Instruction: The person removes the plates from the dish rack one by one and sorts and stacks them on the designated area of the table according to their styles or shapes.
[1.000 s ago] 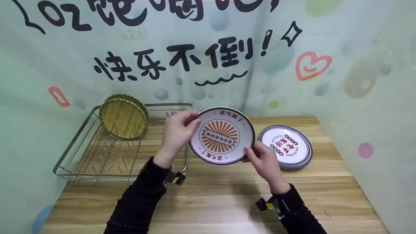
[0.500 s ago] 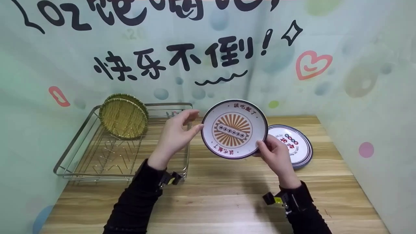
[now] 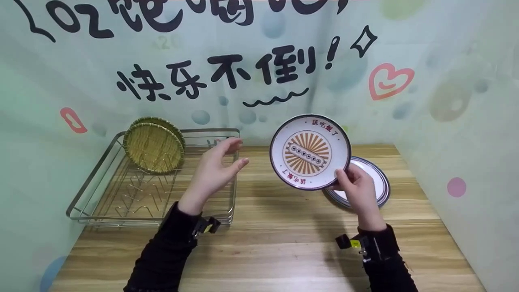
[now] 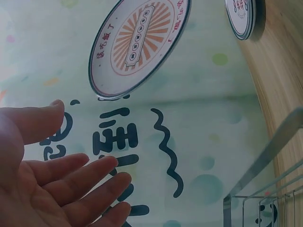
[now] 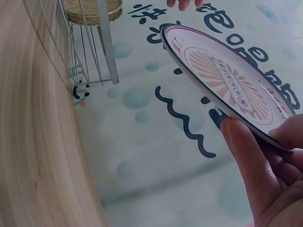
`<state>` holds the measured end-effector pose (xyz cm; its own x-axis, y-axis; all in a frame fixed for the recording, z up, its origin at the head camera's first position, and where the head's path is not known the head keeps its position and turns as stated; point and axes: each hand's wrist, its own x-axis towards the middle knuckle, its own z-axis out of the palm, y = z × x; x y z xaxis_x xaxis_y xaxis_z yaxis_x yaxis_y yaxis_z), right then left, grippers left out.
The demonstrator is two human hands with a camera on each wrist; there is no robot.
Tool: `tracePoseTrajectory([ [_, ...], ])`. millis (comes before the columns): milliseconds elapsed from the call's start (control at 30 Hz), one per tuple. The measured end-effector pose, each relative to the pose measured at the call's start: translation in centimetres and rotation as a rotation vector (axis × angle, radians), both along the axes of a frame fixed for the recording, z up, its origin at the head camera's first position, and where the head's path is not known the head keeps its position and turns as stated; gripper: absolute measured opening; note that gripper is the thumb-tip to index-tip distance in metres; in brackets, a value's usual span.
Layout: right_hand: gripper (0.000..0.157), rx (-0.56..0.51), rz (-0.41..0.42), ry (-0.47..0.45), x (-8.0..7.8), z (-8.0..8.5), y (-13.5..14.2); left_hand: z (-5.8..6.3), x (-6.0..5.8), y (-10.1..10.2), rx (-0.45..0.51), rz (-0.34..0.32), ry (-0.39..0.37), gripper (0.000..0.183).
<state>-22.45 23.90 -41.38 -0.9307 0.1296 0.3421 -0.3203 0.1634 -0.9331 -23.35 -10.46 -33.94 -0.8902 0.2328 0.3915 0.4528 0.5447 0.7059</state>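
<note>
A white plate (image 3: 310, 152) with a dark blue rim and an orange sunburst print is held up above the table. My right hand (image 3: 359, 190) pinches its lower right edge, thumb on the face and fingers behind, as the right wrist view also shows. My left hand (image 3: 213, 174) is in the air to the left of the plate, apart from it, near the rack's right side. Its fingers are relaxed and hold nothing; in the left wrist view the palm (image 4: 42, 189) shows. Behind my right hand lie stacked blue-rimmed plates (image 3: 381, 182), partly hidden.
A metal wire dish rack (image 3: 152, 221) stands on the left of the wooden table (image 3: 263, 251). Two round woven trays (image 3: 154, 148) stand upright at its back left. A printed cloth backdrop (image 3: 259, 73) rises behind, with side walls at left and right.
My left hand has let go of the plate and drawn slightly left. My right hand has carried the plate right and upward, over part of the stacked plates.
</note>
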Motion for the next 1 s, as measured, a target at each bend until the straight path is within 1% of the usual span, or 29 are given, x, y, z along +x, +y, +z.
tracePoseTrajectory([
  [133,0.018,-0.027,-0.029,-0.003,-0.1,0.3,0.8,-0.1,0.0,-0.2,0.011,-0.008,0.004,0.059],
  [267,0.020,-0.055,-0.051,-0.024,-0.3,0.4,1.6,-0.1,0.1,-0.3,0.011,0.008,-0.004,0.059],
  [467,0.023,-0.098,-0.069,-0.081,-0.5,0.4,3.1,-0.3,0.0,-0.8,0.002,0.034,0.008,0.058],
  [600,0.024,-0.098,-0.098,-0.100,-0.8,0.2,3.9,-0.2,-0.1,-1.2,-0.017,0.051,-0.003,0.060],
  [833,0.023,-0.100,-0.159,-0.122,-1.2,0.0,4.9,-0.6,-0.3,-1.8,-0.027,0.048,0.005,0.061],
  [1000,0.026,-0.096,-0.175,-0.154,-1.2,0.0,5.6,-0.8,-0.3,-2.2,-0.034,0.061,0.003,0.060],
])
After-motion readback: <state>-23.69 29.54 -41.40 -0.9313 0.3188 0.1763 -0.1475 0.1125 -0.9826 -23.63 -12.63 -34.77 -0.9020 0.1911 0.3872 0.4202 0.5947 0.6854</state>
